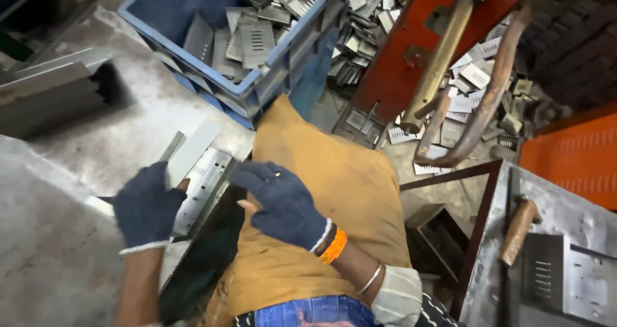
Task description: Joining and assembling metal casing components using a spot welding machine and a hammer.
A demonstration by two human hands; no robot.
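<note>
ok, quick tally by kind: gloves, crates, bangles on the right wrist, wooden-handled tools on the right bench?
Dark blue knit gloves: 2, on the left hand and the right hand
Blue plastic crate of slotted grey metal plates: 1
Wrist bangles: 2, orange bangle and thin silver bangle
Wooden-handled tool: 1
Total: 6

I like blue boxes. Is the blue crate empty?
No, the blue crate holds many grey slotted metal plates piled inside it.

left hand [146, 206]: dark blue knit glove, white cuff | right hand [283, 205]: same glove, orange and silver bangles, pale rolled sleeve | blue jeans
</note>
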